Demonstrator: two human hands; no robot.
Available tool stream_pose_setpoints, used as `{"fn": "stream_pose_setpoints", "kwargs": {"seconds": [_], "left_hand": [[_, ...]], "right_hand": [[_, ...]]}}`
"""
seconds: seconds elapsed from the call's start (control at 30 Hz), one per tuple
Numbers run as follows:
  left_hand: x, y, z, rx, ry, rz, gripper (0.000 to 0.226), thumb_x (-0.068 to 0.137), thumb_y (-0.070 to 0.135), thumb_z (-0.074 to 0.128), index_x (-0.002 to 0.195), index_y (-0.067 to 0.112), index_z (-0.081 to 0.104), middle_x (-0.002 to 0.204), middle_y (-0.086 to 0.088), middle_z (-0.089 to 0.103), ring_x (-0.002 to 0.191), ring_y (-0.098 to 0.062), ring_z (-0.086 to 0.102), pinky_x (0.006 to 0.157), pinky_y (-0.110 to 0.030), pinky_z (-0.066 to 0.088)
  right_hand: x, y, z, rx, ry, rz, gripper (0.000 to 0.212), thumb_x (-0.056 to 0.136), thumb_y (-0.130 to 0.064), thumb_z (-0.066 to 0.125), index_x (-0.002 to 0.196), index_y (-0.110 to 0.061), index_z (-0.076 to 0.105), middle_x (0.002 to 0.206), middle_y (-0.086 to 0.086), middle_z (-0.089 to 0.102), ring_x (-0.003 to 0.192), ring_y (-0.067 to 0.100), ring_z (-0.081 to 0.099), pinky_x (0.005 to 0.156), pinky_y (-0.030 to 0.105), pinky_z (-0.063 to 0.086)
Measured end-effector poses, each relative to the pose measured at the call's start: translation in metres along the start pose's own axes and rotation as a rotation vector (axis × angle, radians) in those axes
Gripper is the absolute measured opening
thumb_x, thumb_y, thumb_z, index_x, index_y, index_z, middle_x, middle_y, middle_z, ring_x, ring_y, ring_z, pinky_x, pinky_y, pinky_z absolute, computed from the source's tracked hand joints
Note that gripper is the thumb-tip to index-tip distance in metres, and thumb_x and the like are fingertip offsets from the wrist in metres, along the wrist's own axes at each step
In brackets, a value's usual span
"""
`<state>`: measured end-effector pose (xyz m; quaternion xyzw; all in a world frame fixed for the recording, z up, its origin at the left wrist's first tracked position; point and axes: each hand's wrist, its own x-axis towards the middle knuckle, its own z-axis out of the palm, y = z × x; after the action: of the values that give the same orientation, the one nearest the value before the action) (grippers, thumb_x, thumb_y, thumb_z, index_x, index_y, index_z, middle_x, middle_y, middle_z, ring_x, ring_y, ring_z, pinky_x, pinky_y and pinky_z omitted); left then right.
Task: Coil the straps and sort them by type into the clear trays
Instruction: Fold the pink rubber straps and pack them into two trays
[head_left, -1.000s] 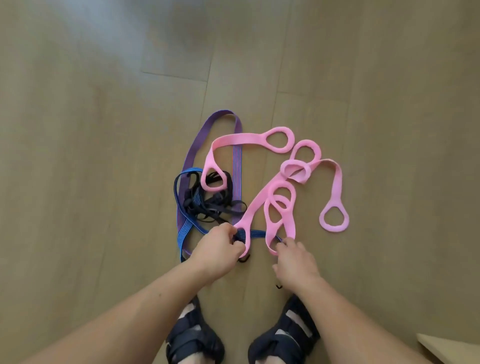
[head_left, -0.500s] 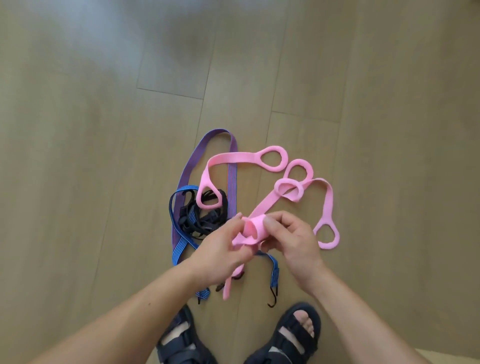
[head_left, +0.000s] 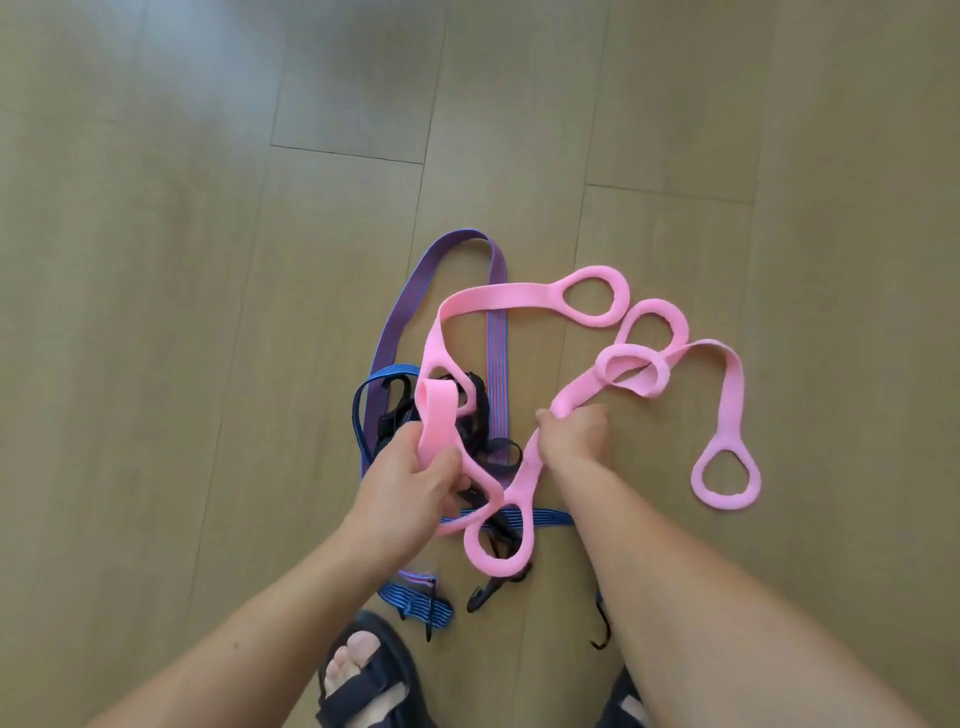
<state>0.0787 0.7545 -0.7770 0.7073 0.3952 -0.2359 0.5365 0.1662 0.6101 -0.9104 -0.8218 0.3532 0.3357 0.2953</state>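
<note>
Hands have parted: left hand (head_left: 410, 483) grips the started coil (head_left: 439, 421); right hand (head_left: 574, 439), at its 3 o'clock, clenches the strap (head_left: 731, 384) (likely tensioning for winding).

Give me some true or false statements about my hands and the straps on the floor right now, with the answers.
1. The left hand holds a folded end of the pink strap. True.
2. The right hand lies flat and empty on the wooden floor. False: it grips the pink strap further along.
3. A clear tray stands beside the straps. False: no tray is in view.
4. A striped purple strap lies on the floor, partly under the pink strap. True.
5. The pink strap is fully coiled. False: most of it is spread over the floor in loose loops.
</note>
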Motion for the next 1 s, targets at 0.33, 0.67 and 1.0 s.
{"fn": "stream_pose_setpoints", "kwargs": {"seconds": [0.33,0.67,1.0], "left_hand": [[-0.099,0.118,-0.010,0.073,-0.006,0.147,0.009,0.080,0.016,0.048,0.087,0.010,0.049,0.080,0.000,0.044,0.056,-0.008,0.037,0.049,-0.017,0.034],[-0.348,0.339,-0.079,0.047,-0.442,0.419,0.034,0.086,0.036,0.055,0.119,0.042,0.061,0.094,-0.022,0.064,0.077,-0.034,0.059,0.076,-0.046,0.053],[-0.562,0.452,-0.095,-0.049,-0.800,0.691,0.018,0.086,0.021,0.071,0.102,0.027,0.069,0.082,0.009,0.069,0.069,-0.006,0.063,0.062,-0.015,0.049]], "right_hand": [[-0.159,-0.021,-0.163,0.387,-0.290,-0.381,0.023,0.086,-0.011,0.070,0.107,-0.017,0.065,0.097,-0.009,0.073,0.085,0.009,0.070,0.081,0.032,0.056],[-0.426,-0.066,-0.432,0.289,-0.258,-0.912,0.006,0.088,-0.035,0.068,0.088,-0.030,0.068,0.075,-0.013,0.058,0.068,0.013,0.054,0.062,0.031,0.052],[-0.632,-0.079,-0.600,0.715,0.116,-1.028,0.005,0.082,-0.037,0.069,0.077,-0.037,0.071,0.090,0.003,0.057,0.084,0.008,0.057,0.074,0.014,0.047]]}}
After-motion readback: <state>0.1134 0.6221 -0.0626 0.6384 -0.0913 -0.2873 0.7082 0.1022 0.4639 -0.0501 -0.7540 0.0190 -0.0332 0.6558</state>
